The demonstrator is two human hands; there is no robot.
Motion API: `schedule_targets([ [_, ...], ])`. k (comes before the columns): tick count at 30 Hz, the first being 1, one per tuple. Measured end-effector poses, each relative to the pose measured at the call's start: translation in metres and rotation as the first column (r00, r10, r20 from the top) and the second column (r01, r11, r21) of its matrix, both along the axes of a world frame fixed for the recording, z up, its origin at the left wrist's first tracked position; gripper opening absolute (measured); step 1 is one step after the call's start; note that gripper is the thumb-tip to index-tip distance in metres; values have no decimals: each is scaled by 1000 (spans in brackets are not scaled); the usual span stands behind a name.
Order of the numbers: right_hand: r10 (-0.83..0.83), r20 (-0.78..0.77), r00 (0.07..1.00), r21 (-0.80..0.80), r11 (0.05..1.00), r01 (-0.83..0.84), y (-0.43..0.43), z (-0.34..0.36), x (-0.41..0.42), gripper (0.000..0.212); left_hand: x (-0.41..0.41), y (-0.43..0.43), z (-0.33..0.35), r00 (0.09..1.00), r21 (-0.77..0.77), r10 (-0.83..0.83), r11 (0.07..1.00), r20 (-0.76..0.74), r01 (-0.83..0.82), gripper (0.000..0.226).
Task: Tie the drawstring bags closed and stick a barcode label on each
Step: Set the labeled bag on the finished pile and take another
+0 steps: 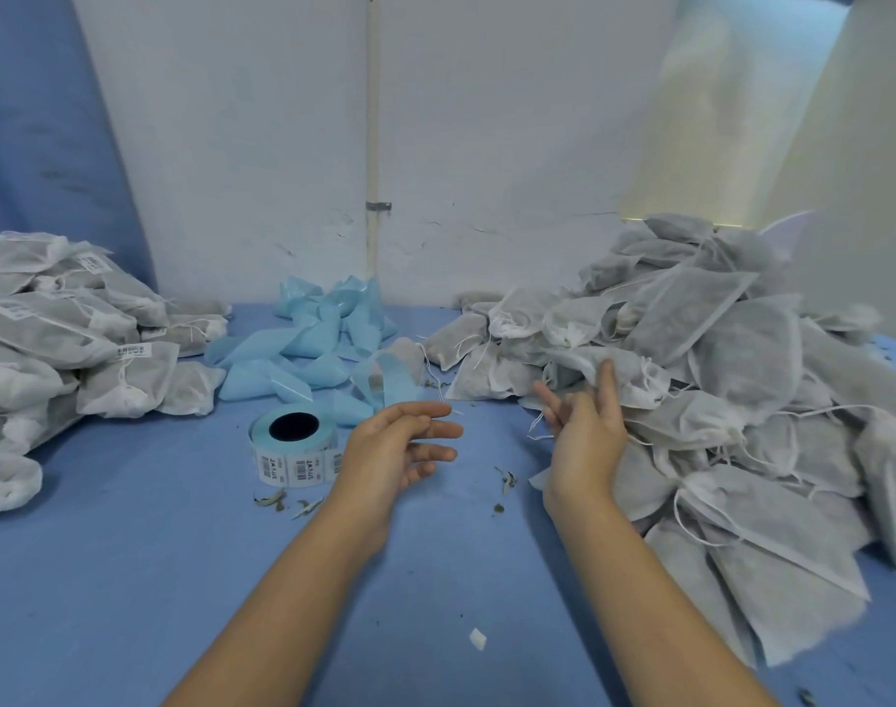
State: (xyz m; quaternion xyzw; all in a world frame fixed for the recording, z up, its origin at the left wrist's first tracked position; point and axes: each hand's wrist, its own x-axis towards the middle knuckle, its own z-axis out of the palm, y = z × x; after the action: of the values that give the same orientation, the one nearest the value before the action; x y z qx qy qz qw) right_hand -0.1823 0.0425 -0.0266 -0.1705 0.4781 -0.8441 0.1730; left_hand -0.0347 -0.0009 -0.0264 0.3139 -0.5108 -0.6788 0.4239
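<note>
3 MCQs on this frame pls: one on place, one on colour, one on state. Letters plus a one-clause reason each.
1. Where does the label roll stand?
A. on the table, in front of the backing strips
B. on a shelf
C. on the floor

2. What colour are the backing strips?
A. red
B. light blue
C. yellow

3. What state are the bags in the left pile in?
A. torn open
B. soaked
C. filled, several with barcode labels showing

Key:
1 A, the roll sits on the blue table, nearer the camera than the strips.
2 B, the heap is pale blue.
3 C, white barcode stickers show on at least three bulging bags.
</note>
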Motion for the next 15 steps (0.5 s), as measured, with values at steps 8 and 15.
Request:
schedule_targets([
  [8, 127, -57, 990, 56, 991, -124, -3, -11, 34, 36, 15, -5, -3, 998, 78, 54, 995, 21, -55, 16],
  [15, 435, -199, 878, 166, 898, -407, -4, -21, 54, 31, 28, -11, -14, 991, -113, 125, 986, 39, -120, 33],
])
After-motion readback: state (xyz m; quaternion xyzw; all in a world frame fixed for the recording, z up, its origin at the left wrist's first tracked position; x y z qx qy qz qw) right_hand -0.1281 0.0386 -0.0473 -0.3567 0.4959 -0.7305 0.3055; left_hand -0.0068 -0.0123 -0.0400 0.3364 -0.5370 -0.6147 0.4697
